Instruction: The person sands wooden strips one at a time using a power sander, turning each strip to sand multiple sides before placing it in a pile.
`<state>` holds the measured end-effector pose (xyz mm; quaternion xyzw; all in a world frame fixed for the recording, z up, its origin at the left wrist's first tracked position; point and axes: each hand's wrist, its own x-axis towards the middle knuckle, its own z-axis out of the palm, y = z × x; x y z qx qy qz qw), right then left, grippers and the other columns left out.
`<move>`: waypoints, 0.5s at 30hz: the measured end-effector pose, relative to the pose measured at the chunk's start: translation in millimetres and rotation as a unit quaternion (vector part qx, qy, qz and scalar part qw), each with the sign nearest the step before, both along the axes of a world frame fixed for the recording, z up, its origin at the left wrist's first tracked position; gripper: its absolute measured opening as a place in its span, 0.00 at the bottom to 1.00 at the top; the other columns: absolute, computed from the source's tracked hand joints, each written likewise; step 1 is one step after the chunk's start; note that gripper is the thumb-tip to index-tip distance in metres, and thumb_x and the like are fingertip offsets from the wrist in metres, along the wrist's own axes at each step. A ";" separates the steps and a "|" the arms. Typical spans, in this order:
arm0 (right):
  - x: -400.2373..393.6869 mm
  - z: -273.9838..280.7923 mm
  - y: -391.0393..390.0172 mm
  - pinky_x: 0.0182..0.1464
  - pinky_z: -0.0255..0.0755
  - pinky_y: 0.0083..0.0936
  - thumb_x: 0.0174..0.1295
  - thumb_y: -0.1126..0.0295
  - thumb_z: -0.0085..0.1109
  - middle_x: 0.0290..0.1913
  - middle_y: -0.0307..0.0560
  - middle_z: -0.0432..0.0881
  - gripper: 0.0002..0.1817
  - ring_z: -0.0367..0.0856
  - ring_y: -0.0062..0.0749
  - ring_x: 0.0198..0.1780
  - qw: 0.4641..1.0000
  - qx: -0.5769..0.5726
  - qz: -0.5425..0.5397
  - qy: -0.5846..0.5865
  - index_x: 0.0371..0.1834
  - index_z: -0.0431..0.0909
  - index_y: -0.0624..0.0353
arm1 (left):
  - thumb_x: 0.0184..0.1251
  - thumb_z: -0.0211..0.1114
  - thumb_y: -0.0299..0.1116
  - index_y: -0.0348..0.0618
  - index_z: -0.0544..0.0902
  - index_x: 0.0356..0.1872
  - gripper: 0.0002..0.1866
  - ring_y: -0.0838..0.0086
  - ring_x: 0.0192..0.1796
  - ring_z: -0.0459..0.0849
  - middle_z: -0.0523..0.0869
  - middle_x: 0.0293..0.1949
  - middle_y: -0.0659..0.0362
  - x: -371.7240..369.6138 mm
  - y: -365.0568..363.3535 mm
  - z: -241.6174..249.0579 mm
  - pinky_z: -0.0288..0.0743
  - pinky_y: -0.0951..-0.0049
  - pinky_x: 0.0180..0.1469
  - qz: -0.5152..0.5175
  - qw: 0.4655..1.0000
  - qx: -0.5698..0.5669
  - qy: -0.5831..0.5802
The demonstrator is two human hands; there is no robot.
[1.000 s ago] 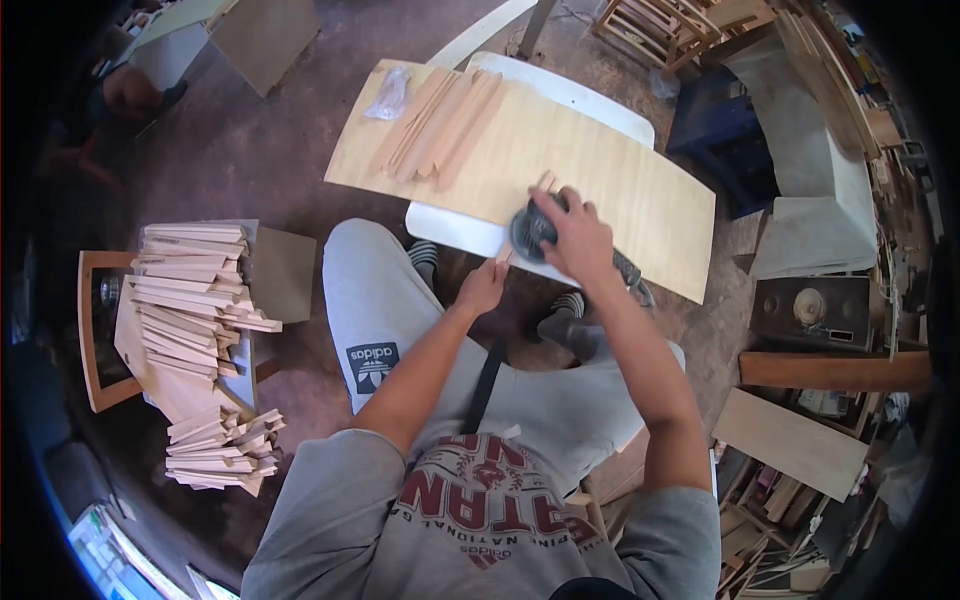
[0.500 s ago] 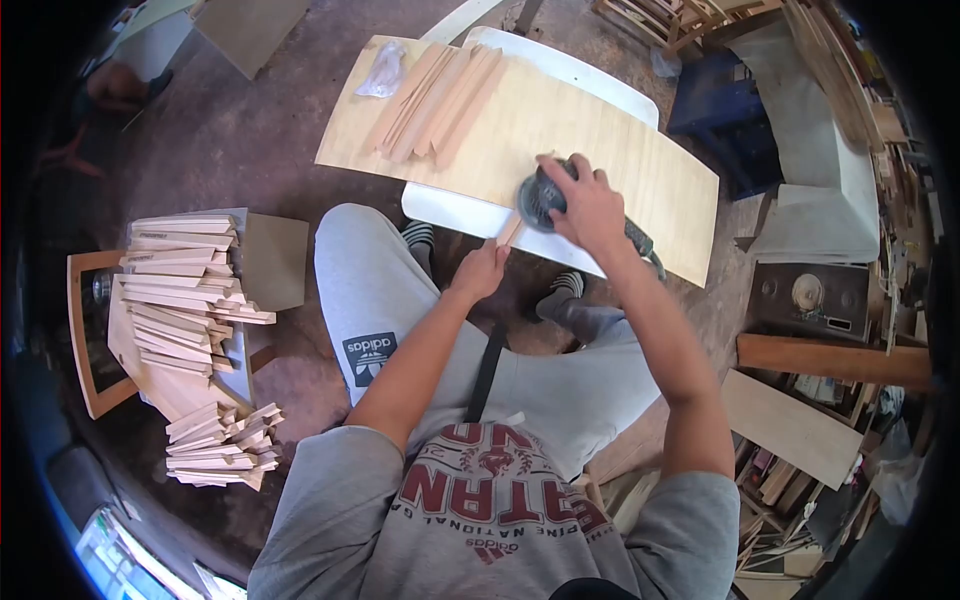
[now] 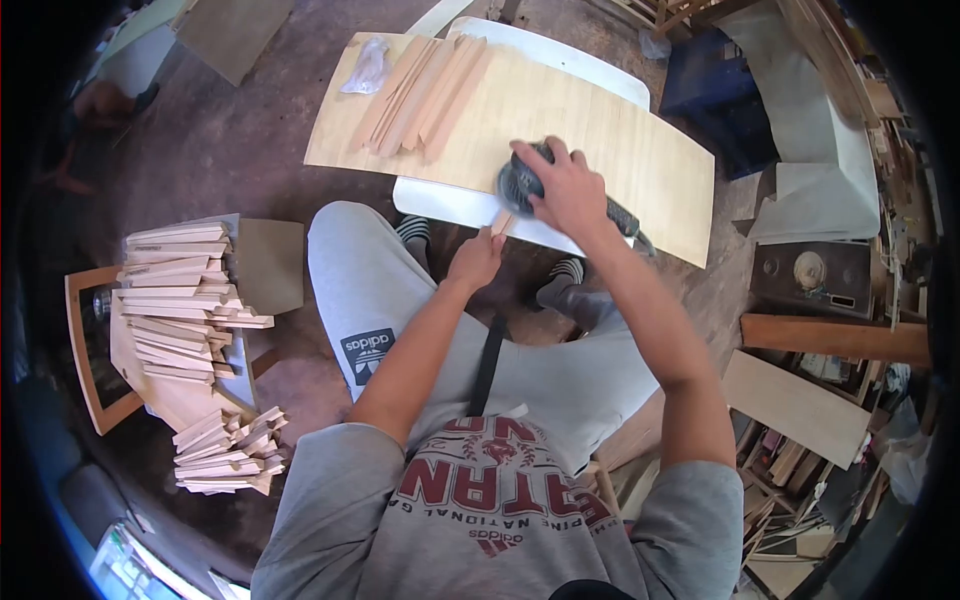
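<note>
My right hand (image 3: 562,190) grips a dark round sander (image 3: 517,186) and presses it on a thin wooden slat (image 3: 501,223) near the front edge of a pale plywood board (image 3: 590,130). My left hand (image 3: 474,261) holds the near end of that slat, just below the board's edge. The far end of the slat is hidden under the sander. The board lies on a white table top (image 3: 440,205).
Several slats (image 3: 425,92) and a clear plastic bag (image 3: 364,70) lie at the board's far left. Stacks of cut slats (image 3: 185,300) sit on a stool at my left, more (image 3: 225,450) below them. A blue box (image 3: 715,100) and wood scraps stand at right.
The sander and my right hand slid left along the slat toward my left hand. The view shifted slightly upward.
</note>
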<state>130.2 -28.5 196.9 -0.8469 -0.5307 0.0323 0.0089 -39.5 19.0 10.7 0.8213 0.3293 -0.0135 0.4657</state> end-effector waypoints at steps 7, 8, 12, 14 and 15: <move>6.3 -2.5 6.1 0.44 0.88 0.45 0.50 0.66 0.79 0.65 0.50 0.77 0.46 0.86 0.54 0.54 1.000 0.021 0.017 0.001 0.75 0.70 0.23 | 0.86 0.47 0.50 0.32 0.78 0.53 0.26 0.31 0.49 0.86 0.88 0.40 0.30 0.8 0.9 6.0 0.77 0.35 0.54 0.018 1.000 -0.011 0.012; 0.6 -3.8 1.7 0.45 0.88 0.45 0.50 0.65 0.79 0.65 0.50 0.77 0.46 0.86 0.54 0.54 0.999 0.023 0.045 -0.005 0.75 0.70 0.23 | 0.86 0.47 0.50 0.33 0.78 0.54 0.26 0.31 0.49 0.86 0.88 0.41 0.30 1.2 0.0 1.7 0.77 0.35 0.54 0.020 1.000 -0.011 0.013; 17.4 -8.0 4.9 0.47 0.88 0.47 0.51 0.64 0.78 0.66 0.49 0.77 0.46 0.86 0.55 0.56 1.000 0.024 0.005 -0.011 0.76 0.70 0.22 | 0.86 0.48 0.50 0.33 0.79 0.53 0.25 0.31 0.50 0.86 0.88 0.42 0.30 -0.8 -2.2 5.3 0.76 0.35 0.55 0.020 0.999 -0.015 0.027; 47.2 -11.6 15.3 0.47 0.88 0.47 0.52 0.63 0.78 0.66 0.49 0.78 0.46 0.86 0.55 0.55 0.999 0.024 -0.045 -0.016 0.76 0.69 0.22 | 0.86 0.48 0.50 0.32 0.79 0.53 0.25 0.31 0.50 0.86 0.88 0.42 0.30 -0.9 -1.8 6.2 0.76 0.35 0.54 0.016 1.000 -0.017 0.020; 58.1 -8.8 21.3 0.47 0.88 0.48 0.52 0.63 0.77 0.66 0.49 0.78 0.45 0.86 0.56 0.55 0.997 0.024 -0.069 -0.018 0.76 0.69 0.22 | 0.86 0.48 0.50 0.32 0.79 0.53 0.25 0.31 0.50 0.86 0.88 0.42 0.30 -2.3 -1.7 7.1 0.76 0.35 0.54 0.015 1.000 -0.018 0.017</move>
